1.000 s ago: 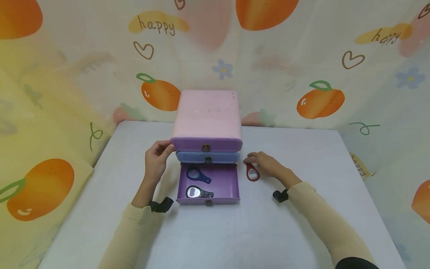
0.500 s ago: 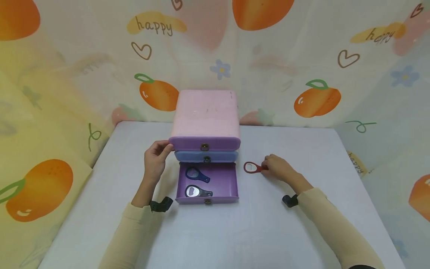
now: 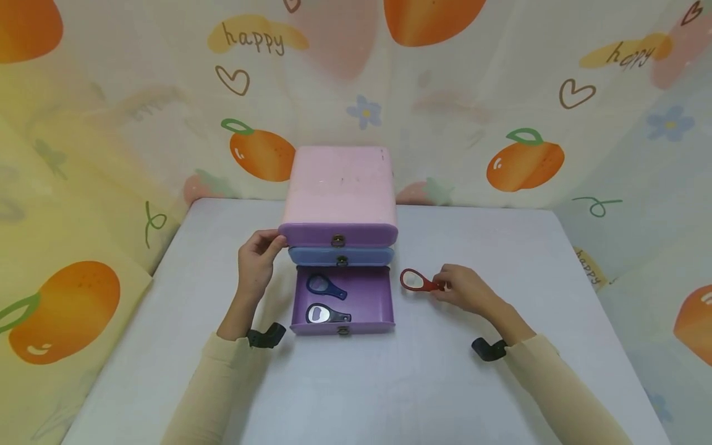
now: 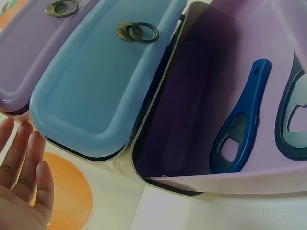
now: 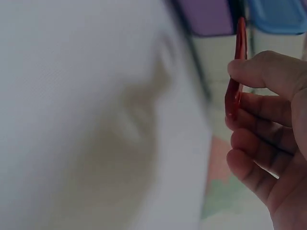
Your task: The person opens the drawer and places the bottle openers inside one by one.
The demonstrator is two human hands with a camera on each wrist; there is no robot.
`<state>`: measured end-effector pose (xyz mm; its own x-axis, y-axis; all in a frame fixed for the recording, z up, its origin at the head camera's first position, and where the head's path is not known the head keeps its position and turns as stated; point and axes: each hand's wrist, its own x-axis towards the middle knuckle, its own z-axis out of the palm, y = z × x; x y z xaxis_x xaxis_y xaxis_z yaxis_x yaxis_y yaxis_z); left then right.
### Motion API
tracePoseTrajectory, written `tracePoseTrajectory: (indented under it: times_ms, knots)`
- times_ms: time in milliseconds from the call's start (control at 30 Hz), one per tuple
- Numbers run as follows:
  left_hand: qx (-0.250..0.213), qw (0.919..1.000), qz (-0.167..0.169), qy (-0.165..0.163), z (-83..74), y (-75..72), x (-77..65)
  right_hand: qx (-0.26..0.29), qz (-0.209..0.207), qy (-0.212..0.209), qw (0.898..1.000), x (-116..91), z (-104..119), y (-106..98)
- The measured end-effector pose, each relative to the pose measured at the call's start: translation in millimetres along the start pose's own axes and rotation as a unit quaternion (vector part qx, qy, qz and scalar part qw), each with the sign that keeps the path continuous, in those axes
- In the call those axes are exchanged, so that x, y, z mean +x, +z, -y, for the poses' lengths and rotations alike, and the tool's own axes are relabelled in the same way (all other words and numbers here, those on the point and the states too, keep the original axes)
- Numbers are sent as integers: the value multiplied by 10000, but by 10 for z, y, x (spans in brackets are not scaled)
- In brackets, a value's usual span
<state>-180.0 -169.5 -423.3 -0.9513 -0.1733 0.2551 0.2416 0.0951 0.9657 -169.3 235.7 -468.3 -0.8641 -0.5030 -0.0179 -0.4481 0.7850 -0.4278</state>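
Observation:
My left hand (image 3: 256,266) pinches the front left corner of a pink drawer cabinet (image 3: 342,185) between thumb and forefinger, beside the purple top drawer (image 3: 367,235). In the left wrist view its other fingers (image 4: 21,163) extend alongside the cabinet. The purple bottom drawer (image 3: 372,300) is pulled out and holds a blue bottle opener (image 3: 335,292) and a black bottle opener (image 3: 339,317). Right of the drawer, a red bottle opener (image 3: 413,280) is pinched by its handle in my right hand (image 3: 467,289). The right wrist view shows it edge-on, raised above the table.
The blue middle drawer (image 3: 364,256) is closed, with a ring pull (image 4: 139,32) on its front. Everything stands on a white-covered table (image 3: 345,389). A fruit-patterned cloth (image 3: 445,80) hangs behind and at the sides.
My right hand has moved right and toward me, turning the red bottle opener so its ring points left, and then lifting it. My left hand has stayed on the cabinet.

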Motion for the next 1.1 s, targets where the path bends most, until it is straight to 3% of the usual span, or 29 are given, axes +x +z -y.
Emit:
tracePoseTrajectory:
  times_ms: [233, 400, 700, 1100]
  knots:
    - [38, 10000, 5, -20, -59, 15, -21, 332, 384, -351, 9981, 35, 360, -192]
    - [33, 10000, -7, 4, -53, 13, -20, 398, 50, -594, 9974, 118, 585, -206]
    - [20, 10000, 5, -83, -74, 5, -21, -228, -101, -843, 9961, 329, 858, -98]
    - [-29, 10000, -7, -85, -33, 3, -13, -1149, -76, -442, 9924, 511, 1160, 92]
